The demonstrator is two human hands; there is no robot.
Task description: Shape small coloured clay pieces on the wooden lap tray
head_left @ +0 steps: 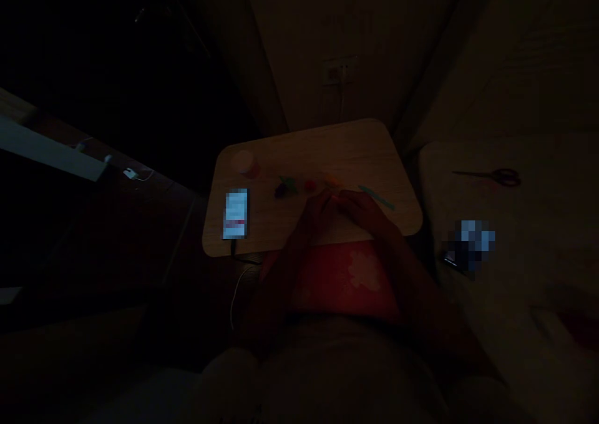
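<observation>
My left hand (318, 210) and my right hand (362, 209) rest over the near middle of a rounded light wooden lap table (355, 149), their fingertips meeting. The dim light hides whether they pinch anything. Just beyond them lie a small orange piece (332, 180) and a red lump (309, 185), probably modelling clay. Further left sit a green leaf-shaped piece (287, 184) and a dark purple lump (281, 191). A thin teal strip (377, 197) lies right of my right hand. A round pale tub (244, 162) and a lit phone (235, 213) stand at the table's left.
A red cushion (341, 279) lies under the table's near edge, and a white cable (236, 293) hangs from the phone. On the pale surface to the right lie dark-handled scissors (486, 176) and a blurred object (468, 244). A wall socket (339, 71) is beyond.
</observation>
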